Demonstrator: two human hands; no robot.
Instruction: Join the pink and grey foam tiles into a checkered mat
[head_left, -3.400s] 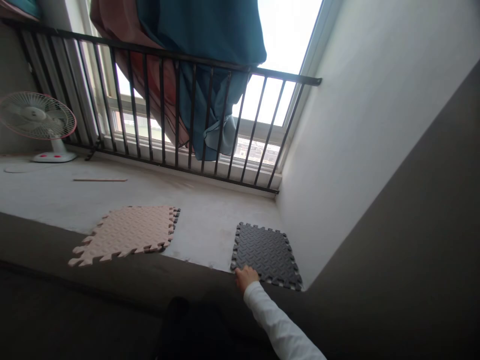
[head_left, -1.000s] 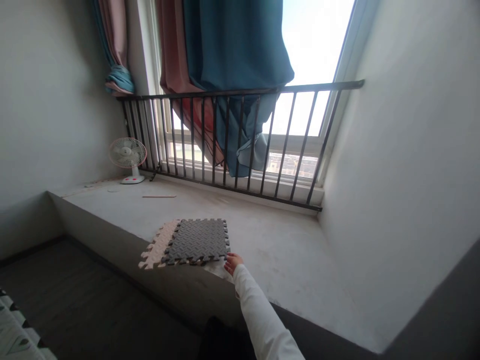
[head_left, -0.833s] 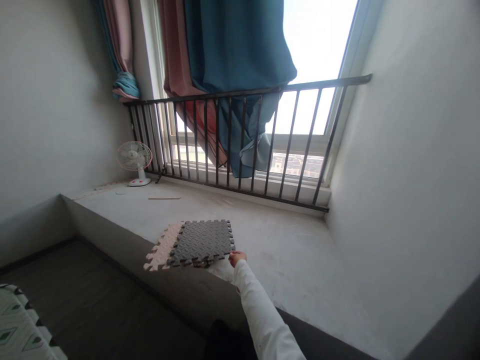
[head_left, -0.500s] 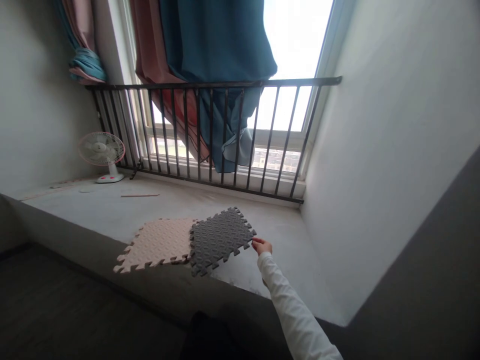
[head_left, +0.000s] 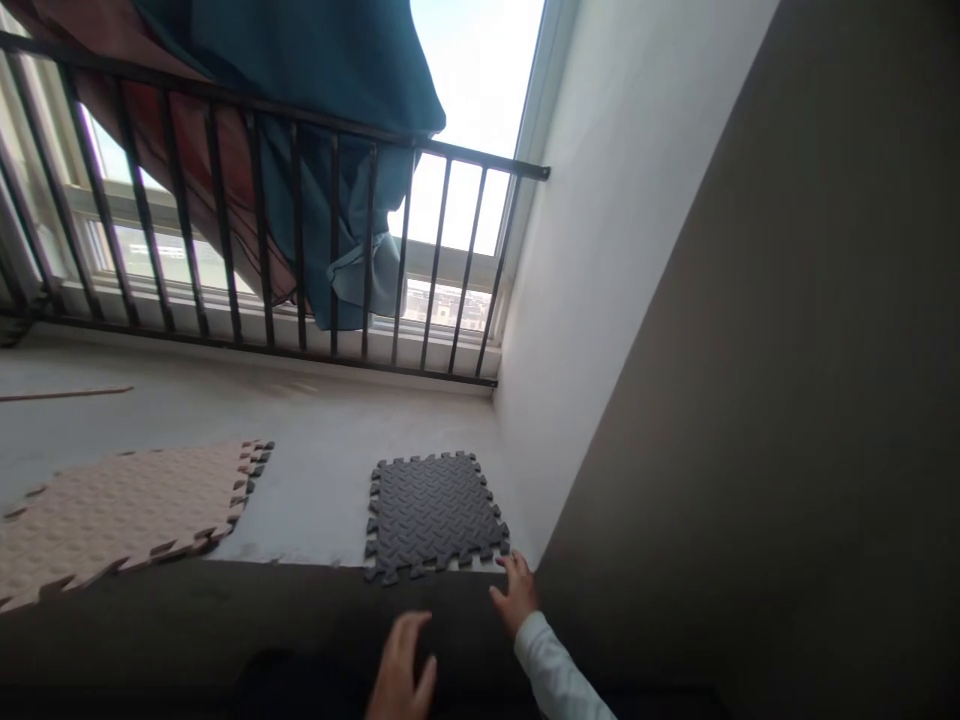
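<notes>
A dark grey foam puzzle mat tile [head_left: 435, 510] lies flat on the window ledge close to the right wall, its near teeth at the ledge's front edge. My right hand [head_left: 517, 595] is at the tile's near right corner, thumb and fingers apart; whether a fingertip touches the tile I cannot tell. Below the tile's near edge is my left hand [head_left: 403, 668], holding nothing, with its fingers curved and thumb apart. To the left, a pale pink foam tile [head_left: 142, 505] rests on the ledge, with darker teeth showing beneath its right edge.
Black metal railing [head_left: 315, 355] runs along the back of the ledge [head_left: 300, 430] before the window. Blue and pink curtains [head_left: 300, 60] hang behind it. A thin stick [head_left: 67, 394] lies at the left. The white wall [head_left: 592, 260] bounds the ledge on the right.
The grey tile has moved right, off the pink tile, and now lies on the ledge. My right hand has loosened from its corner. My left hand has come into view. The view has swung right.
</notes>
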